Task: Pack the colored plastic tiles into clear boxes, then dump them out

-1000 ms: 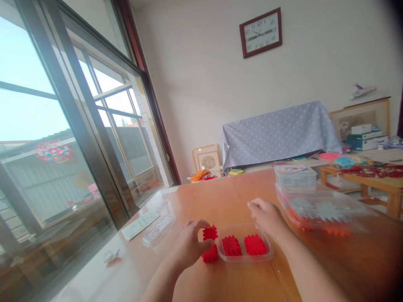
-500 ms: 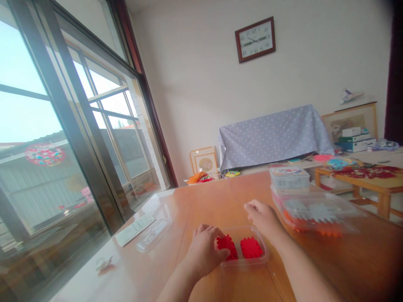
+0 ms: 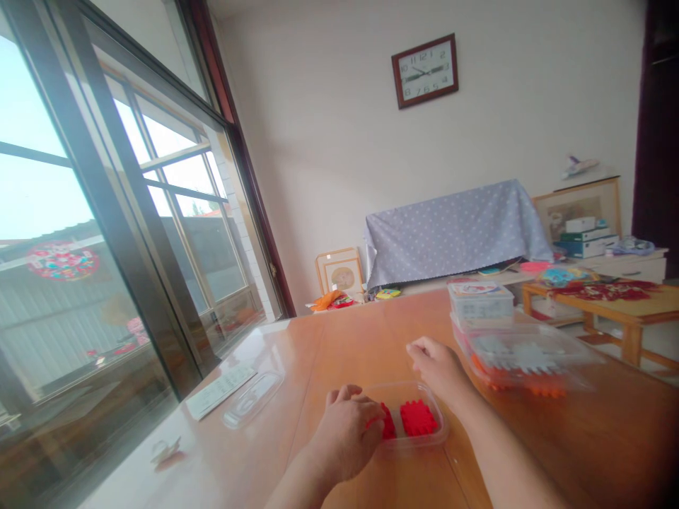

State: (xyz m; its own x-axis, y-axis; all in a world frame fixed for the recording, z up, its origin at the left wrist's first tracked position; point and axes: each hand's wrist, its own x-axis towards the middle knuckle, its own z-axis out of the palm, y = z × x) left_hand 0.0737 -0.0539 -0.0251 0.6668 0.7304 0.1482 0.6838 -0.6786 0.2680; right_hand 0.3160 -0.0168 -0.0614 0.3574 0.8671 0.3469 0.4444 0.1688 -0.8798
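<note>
A small clear plastic tray (image 3: 432, 410) lies on the wooden table (image 3: 371, 346) in front of me, with red toothed blocks (image 3: 418, 418) inside. My left hand (image 3: 347, 431) reaches over the tray's left end, fingers curled down onto the red pieces there, which it partly hides. My right hand (image 3: 438, 364) rests on the table just behind the tray, fingers loosely curled, with nothing visible in it.
A clear lid (image 3: 253, 399) and a printed paper strip (image 3: 220, 391) lie to the left near the window. To the right a larger clear box (image 3: 523, 357) holds white and orange pieces, with a small box (image 3: 480, 300) stacked behind it. A low table (image 3: 610, 300) stands beyond.
My left hand carried the red blocks from beside the tray into its left end. The view drifted slightly right. My right hand stayed put.
</note>
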